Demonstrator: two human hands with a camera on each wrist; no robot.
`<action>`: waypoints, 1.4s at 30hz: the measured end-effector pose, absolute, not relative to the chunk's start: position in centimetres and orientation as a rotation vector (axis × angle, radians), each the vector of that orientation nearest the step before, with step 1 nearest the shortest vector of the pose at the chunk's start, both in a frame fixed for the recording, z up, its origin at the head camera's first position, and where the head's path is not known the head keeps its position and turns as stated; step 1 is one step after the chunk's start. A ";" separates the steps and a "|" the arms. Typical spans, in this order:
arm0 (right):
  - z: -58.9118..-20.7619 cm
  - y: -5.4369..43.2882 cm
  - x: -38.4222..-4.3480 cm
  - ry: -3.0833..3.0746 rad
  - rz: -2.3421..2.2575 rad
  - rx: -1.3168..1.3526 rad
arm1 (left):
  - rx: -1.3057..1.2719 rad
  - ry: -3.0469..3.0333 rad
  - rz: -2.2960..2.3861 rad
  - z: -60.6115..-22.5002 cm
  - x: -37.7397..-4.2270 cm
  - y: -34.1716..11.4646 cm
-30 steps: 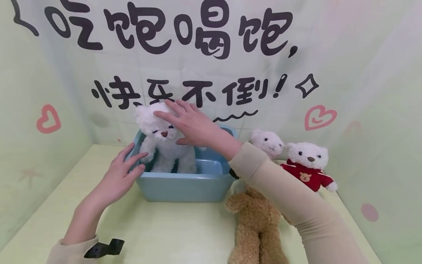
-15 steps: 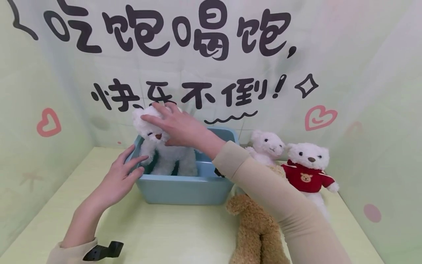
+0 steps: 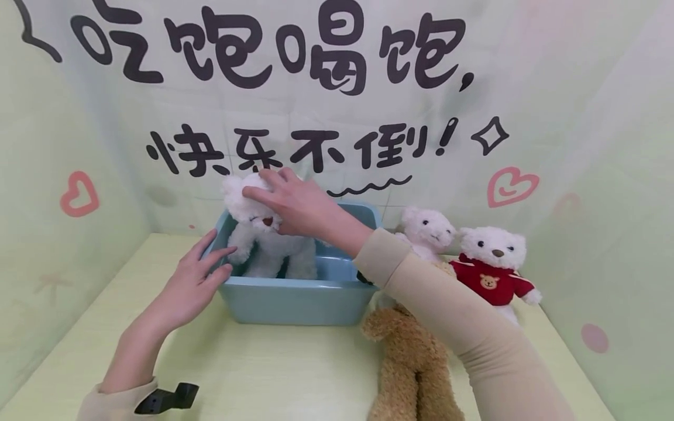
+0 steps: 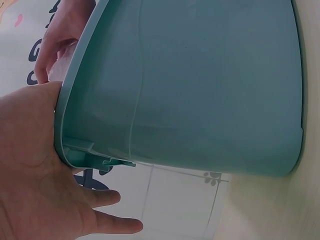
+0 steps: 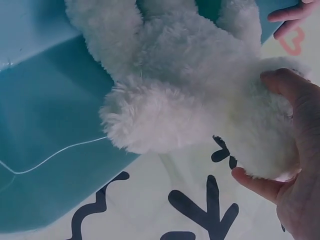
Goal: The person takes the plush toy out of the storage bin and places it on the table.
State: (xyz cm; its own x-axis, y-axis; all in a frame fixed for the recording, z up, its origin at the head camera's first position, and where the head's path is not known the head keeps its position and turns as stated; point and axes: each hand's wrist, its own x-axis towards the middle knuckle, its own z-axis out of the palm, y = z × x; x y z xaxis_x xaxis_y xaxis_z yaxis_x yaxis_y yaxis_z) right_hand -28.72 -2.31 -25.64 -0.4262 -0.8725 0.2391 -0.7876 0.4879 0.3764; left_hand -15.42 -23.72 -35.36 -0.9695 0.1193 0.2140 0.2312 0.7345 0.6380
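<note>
A fluffy white teddy bear (image 3: 284, 254) stands in the left part of a light blue plastic bin (image 3: 297, 303), its head above the rim. My right hand (image 3: 305, 209) grips the bear's head from above, fingers and thumb spread round it and covering part of its face. In the right wrist view, the right hand (image 5: 302, 135) holds the head between thumb and fingers, and a thin white thread (image 5: 60, 150) trails by the bear's arm. My left hand (image 3: 192, 283) rests against the bin's left rim; in the left wrist view its fingers (image 4: 115, 222) reach out straight past the bin's edge.
Right of the bin, a brown plush bear (image 3: 416, 362) lies near the front, partly under the right sleeve. Behind it sit a pinkish-white plush bear (image 3: 429, 228) and a white bear in a red sweater (image 3: 492, 280). A printed sheet (image 3: 337, 105) stands behind the bin.
The right hand and the bear's head have dipped slightly, first shifting left, then back to the right. The left hand and the bin have stayed in place.
</note>
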 end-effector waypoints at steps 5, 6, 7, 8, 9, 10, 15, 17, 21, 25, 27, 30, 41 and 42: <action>-25.7 -1.7 -28.7 -2.328 -0.292 1.377 | -0.278 -2.777 -1.050 -35.3 -15.5 -23.7; -25.7 -1.6 -28.8 -2.326 -0.291 1.379 | -0.276 -2.778 -1.049 -35.3 -15.5 -23.7; -25.8 -1.5 -28.8 -2.322 -0.285 1.386 | -0.275 -2.779 -1.049 -35.3 -15.5 -23.7; -25.8 -1.4 -28.8 -2.317 -0.286 1.391 | -0.278 -2.777 -1.052 -35.4 -15.5 -23.7; -25.8 -1.4 -28.9 -2.316 -0.289 1.395 | -0.279 -2.777 -1.054 -35.4 -15.5 -23.7; -25.7 -1.3 -28.9 -2.314 -0.293 1.399 | -0.280 -2.779 -1.054 -35.4 -15.5 -23.8; -25.1 -1.0 -29.2 -2.290 -0.295 1.412 | -0.281 -2.779 -1.053 -35.3 -15.6 -23.9; -24.8 -0.8 -29.3 -2.287 -0.293 1.413 | -0.281 -2.777 -1.052 -35.3 -15.7 -23.9; -24.4 -0.3 -29.3 -2.337 -0.278 1.405 | -0.281 -2.776 -1.053 -35.4 -15.8 -23.7; -24.0 0.3 -29.1 -2.371 -0.269 1.397 | -0.283 -2.767 -1.051 -35.5 -15.8 -23.7; -23.9 0.7 -29.1 -2.356 -0.262 1.405 | -0.284 -2.762 -1.051 -35.6 -15.7 -23.7; -23.8 1.3 -29.0 -2.333 -0.240 1.429 | -0.281 -2.761 -1.056 -35.7 -15.7 -23.6; -23.3 3.4 -28.3 -2.334 -0.233 1.444 | -0.286 -2.739 -1.060 -36.0 -15.9 -23.6; -23.1 3.7 -28.2 -2.333 -0.235 1.441 | -0.287 -2.735 -1.066 -36.0 -15.9 -23.5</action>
State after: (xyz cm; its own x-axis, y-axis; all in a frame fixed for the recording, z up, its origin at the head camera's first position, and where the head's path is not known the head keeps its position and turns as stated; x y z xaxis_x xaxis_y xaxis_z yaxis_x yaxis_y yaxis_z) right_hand -28.20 3.72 -23.11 -0.3973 -0.8869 0.2359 -0.8220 0.4582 0.3382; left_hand -15.94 -23.54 -35.98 -0.9629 0.1098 0.2464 0.2476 0.7223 0.6457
